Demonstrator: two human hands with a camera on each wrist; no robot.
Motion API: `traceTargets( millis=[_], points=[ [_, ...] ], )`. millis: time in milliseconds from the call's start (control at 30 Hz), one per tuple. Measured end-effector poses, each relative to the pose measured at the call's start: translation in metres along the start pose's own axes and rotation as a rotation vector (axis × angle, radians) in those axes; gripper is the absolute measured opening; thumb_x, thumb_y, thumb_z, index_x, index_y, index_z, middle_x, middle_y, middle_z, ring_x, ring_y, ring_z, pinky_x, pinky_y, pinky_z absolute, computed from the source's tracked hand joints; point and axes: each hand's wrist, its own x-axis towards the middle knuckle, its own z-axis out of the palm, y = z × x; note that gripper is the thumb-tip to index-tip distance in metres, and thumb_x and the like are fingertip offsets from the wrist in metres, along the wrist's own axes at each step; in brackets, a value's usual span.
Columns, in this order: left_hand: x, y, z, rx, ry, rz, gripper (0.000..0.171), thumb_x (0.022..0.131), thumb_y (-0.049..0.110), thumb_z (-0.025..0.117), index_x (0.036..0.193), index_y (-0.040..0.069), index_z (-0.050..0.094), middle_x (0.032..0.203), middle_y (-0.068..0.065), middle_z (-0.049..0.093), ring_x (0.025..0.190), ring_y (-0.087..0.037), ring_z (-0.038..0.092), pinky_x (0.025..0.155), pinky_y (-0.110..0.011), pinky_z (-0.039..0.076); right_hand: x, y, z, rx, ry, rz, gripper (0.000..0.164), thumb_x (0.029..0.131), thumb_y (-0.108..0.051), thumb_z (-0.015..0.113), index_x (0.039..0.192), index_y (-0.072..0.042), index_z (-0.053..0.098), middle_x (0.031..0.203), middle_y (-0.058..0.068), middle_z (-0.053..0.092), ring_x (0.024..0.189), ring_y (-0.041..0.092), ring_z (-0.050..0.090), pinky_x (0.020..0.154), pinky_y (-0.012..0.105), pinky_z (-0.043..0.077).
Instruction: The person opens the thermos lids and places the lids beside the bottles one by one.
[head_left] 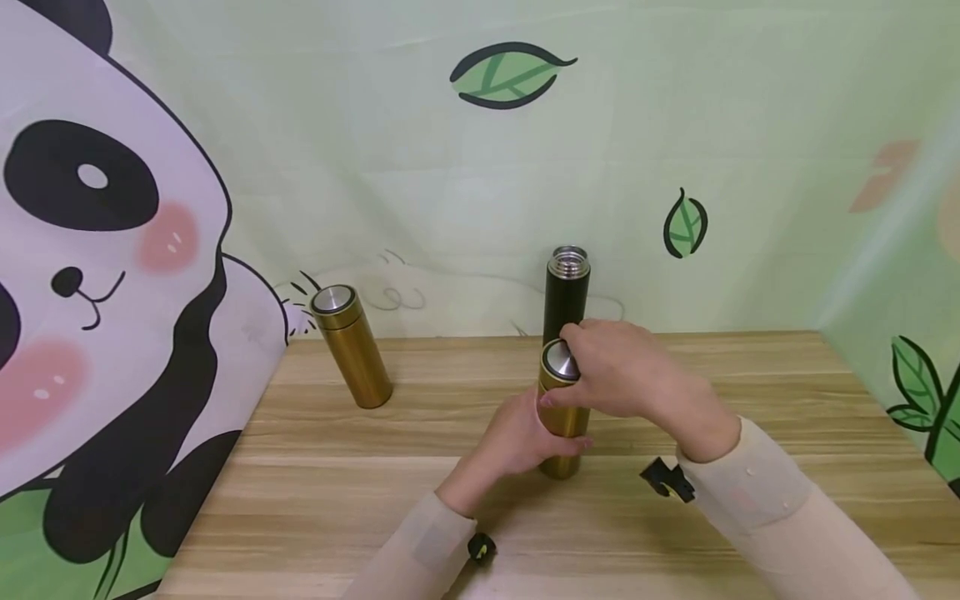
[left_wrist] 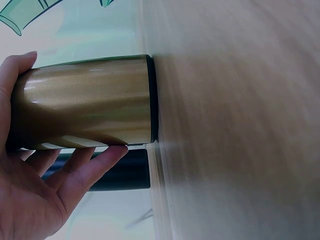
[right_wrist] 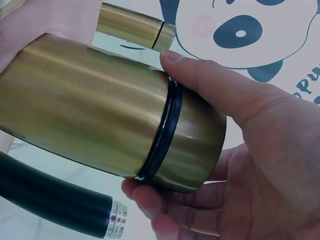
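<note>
A gold thermos [head_left: 561, 463] stands upright on the wooden table, in front of a black one. My left hand [head_left: 516, 435] holds its body from the left, thumb and fingers on opposite sides. My right hand [head_left: 637, 367] grips the lid [right_wrist: 200, 142] from the right. In the right wrist view, a black ring [right_wrist: 162, 130] shows between lid and body. Behind it stands the black thermos [head_left: 566, 302], lidless, its silver threaded neck [head_left: 569, 262] bare. The left wrist view shows the gold thermos's black base [left_wrist: 153, 100] at the table surface.
Another gold thermos [head_left: 352, 354], with its lid on, stands at the back left of the wooden table [head_left: 315, 500]. A green cloth backdrop [head_left: 375, 125] with a panda and leaves hangs behind the table.
</note>
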Motion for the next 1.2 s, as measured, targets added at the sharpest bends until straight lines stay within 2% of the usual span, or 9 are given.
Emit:
traceTargets(
  millis=[300,600,1200],
  points=[
    [0.0007,0.0001,-0.0004,-0.003,0.0,0.007,0.069,0.08,0.049,0.086,0.135,0.023,0.053,0.116,0.007,0.07,0.1,-0.01,0.067,0.088,-0.033,0.055,-0.0009,-0.0005,-0.0007,-0.015,0.009,-0.028,0.063,0.083,-0.052,0.083,0.117,-0.003,0.063,0.1,0.008,0.069,0.087,0.024,0.068,0.076,0.041,0.057],
    [0.0009,0.0001,-0.0011,-0.002,-0.009,0.009,0.07,0.08,0.049,0.086,0.137,0.025,0.052,0.118,0.007,0.069,0.101,-0.009,0.067,0.089,-0.034,0.055,-0.0018,-0.0012,-0.0025,-0.015,-0.022,-0.04,0.079,0.087,-0.049,0.081,0.141,0.003,0.056,0.123,0.019,0.068,0.105,0.033,0.069,0.091,0.05,0.057],
    [0.0011,-0.0006,-0.0009,-0.006,-0.016,0.024,0.071,0.081,0.051,0.085,0.138,0.026,0.051,0.119,0.008,0.069,0.1,-0.008,0.067,0.086,-0.031,0.055,-0.0013,-0.0011,-0.0047,0.003,-0.063,-0.062,0.075,0.087,-0.041,0.083,0.144,-0.001,0.055,0.124,0.016,0.066,0.104,0.029,0.067,0.092,0.048,0.057]
  ],
)
